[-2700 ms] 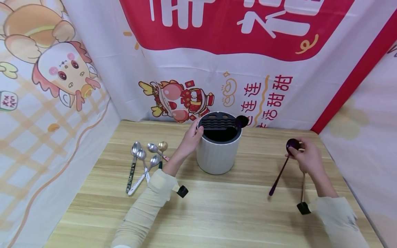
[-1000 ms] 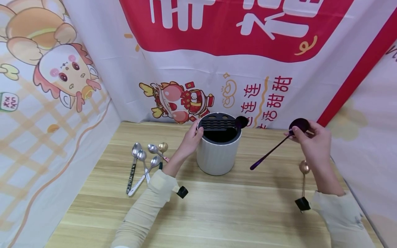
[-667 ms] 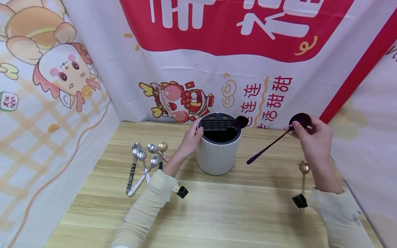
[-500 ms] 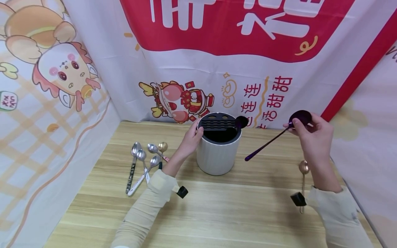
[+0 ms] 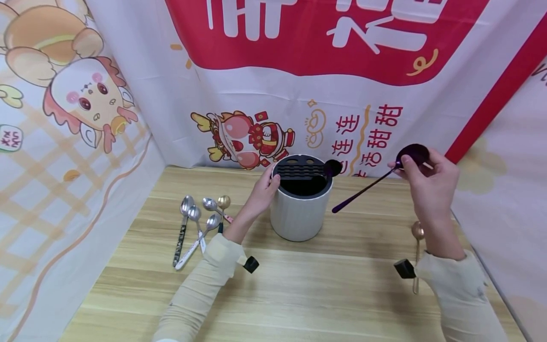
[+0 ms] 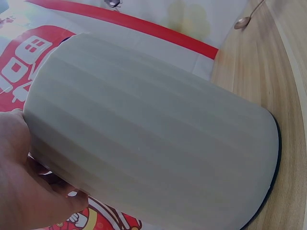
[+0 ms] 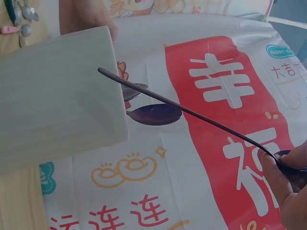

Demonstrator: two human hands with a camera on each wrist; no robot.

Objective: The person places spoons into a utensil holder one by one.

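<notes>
My left hand (image 5: 261, 192) grips the upper left side of a ribbed white utensil holder (image 5: 297, 218), thumb at its black slotted rim. The holder stands upright on the wooden table. My right hand (image 5: 433, 185) pinches a long purple spoon (image 5: 365, 189) by its bowl, raised to the right of the holder. Its thin handle slants down and left, the tip short of the holder's side in the head view. Another dark purple spoon (image 7: 156, 115) sticks out of the holder's top, and a second spoon bowl (image 7: 135, 91) shows beside it in the right wrist view.
Several spoons (image 5: 194, 235) with silver or gold bowls lie in a loose cluster on the table's left. One copper-coloured spoon (image 5: 417, 232) lies below my right forearm, partly hidden. A printed cloth (image 5: 239, 85) hangs close behind the holder.
My right hand has lifted the purple spoon off the table; its handle has swung up and left toward the holder. My left hand has stayed on the holder.
</notes>
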